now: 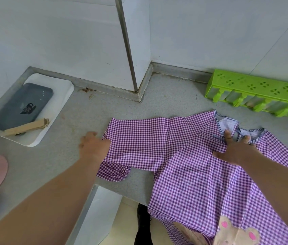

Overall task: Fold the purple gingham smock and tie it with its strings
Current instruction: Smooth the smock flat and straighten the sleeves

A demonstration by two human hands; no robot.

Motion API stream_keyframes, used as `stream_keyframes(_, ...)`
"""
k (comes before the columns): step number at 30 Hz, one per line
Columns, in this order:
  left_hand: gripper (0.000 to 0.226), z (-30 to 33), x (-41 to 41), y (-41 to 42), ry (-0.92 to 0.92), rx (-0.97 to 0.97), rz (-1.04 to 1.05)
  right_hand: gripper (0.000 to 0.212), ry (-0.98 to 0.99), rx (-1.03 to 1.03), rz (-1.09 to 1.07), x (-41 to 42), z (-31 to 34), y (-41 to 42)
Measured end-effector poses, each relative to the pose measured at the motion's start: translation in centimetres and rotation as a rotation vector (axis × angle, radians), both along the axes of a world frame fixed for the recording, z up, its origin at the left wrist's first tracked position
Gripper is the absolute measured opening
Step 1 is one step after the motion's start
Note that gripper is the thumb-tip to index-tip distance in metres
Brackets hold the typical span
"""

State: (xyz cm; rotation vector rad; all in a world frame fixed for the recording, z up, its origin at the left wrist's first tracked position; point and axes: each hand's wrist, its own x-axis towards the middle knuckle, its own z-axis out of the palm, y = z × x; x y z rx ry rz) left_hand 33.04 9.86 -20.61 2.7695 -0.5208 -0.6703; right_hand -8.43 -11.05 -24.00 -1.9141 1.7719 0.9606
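The purple gingham smock (189, 167) lies spread on the grey counter (65, 161), its lower part with a beige bear patch hanging over the front edge. One sleeve stretches to the left. My left hand (93, 145) rests at that sleeve's end, fingers curled around the cuff edge. My right hand (233, 149) presses flat on the smock at the collar, fingers apart, touching the striped neckline trim. No strings are clearly visible.
A white tray (58, 106) at the back left holds a dark grey box and a wooden clip. A green popsicle mould (256, 92) stands against the wall at the back right. A white pillar corner juts out behind the smock. A pink object sits at the left edge.
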Motion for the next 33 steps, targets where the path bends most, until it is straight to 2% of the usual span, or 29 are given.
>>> stream_keyframes(2, 0.101, -0.7, 0.9, 1.3, 0.134, 0.320, -0.133, 0.122, -0.002, 0.002, -0.013, 0.1, -0.1, 0.0)
stream_keyframes(3, 0.113, -1.7, 1.3, 2.2, 0.152, 0.432, -0.246, 0.122, -0.003, 0.002, -0.019, 0.1, -0.1, 0.0)
stream_keyframes(5, 0.115, -2.7, 1.5, 3.7, 0.133, 0.487, -0.437, 0.122, -0.006, 0.000, -0.025, 0.1, -0.1, 0.1)
stream_keyframes(7, 0.088, -3.0, 1.4, 4.1, 0.123, 0.326, -0.459, 0.122, -0.009, -0.002, -0.026, 0.2, 0.0, 0.2)
stream_keyframes(10, 0.042, -1.4, 0.8, 2.8, -0.017, 0.012, -0.327, 0.121, -0.010, -0.001, -0.021, 0.3, 0.0, 0.2)
stream_keyframes(12, 0.035, 0.5, 1.1, 1.4, -0.126, -0.285, -0.254, 0.121, 0.000, -0.001, -0.021, 0.3, 0.3, 0.3)
stream_keyframes(13, 0.038, 1.3, 1.5, 0.9, -0.207, -0.396, -0.308, 0.121, 0.002, 0.000, -0.024, 0.4, 0.4, 0.4)
stream_keyframes(14, 0.043, 2.2, 1.7, 0.6, -0.330, -0.422, -0.460, 0.121, 0.001, 0.003, -0.028, 0.5, 0.4, 0.4)
stream_keyframes(15, 0.047, 2.7, 2.2, 0.3, -0.482, -0.386, -0.676, 0.120, 0.000, 0.003, -0.030, 0.5, 0.5, 0.4)
stream_keyframes(16, 0.047, 2.7, 2.7, 0.2, -0.623, -0.262, -0.906, 0.121, 0.001, 0.000, -0.032, 0.5, 0.6, 0.5)
stream_keyframes(17, 0.045, 2.5, 3.0, 0.1, -0.718, -0.088, -1.109, 0.121, 0.002, -0.003, -0.032, 0.6, 0.7, 0.5)
stream_keyframes(18, 0.039, 2.5, 3.0, 0.1, -0.730, 0.158, -1.219, 0.121, 0.003, -0.005, -0.030, 0.6, 0.7, 0.5)
stream_keyframes(20, 0.033, 2.3, 2.7, 0.4, -0.646, 0.598, -1.159, 0.121, 0.003, -0.008, -0.031, 0.6, 0.6, 0.5)
stream_keyframes(22, 0.040, 2.2, 2.2, 0.6, -0.524, 0.839, -0.985, 0.121, 0.002, -0.012, -0.030, 0.5, 0.5, 0.5)
stream_keyframes(24, 0.053, 1.5, 1.3, 0.5, -0.442, 0.801, -0.876, 0.122, 0.004, -0.015, -0.027, 0.5, 0.4, 0.4)
stream_keyframes(27, 0.051, 0.8, -1.2, -0.5, -0.320, 0.417, -0.790, 0.123, 0.002, -0.018, -0.023, 0.3, 0.1, 0.2)
stream_keyframes(29, 0.060, 0.3, -3.4, -1.0, -0.257, 0.270, -0.848, 0.124, -0.001, -0.039, -0.010, 0.2, -0.2, 0.2)
stream_keyframes(31, 0.076, -0.4, -5.4, -1.0, -0.138, 0.280, -0.911, 0.124, -0.007, -0.052, -0.006, 0.2, -0.2, 0.3)
stream_keyframes(33, 0.086, -1.7, -6.2, -1.2, -0.062, 0.372, -0.935, 0.122, -0.022, -0.053, -0.017, 0.4, 0.2, 0.5)
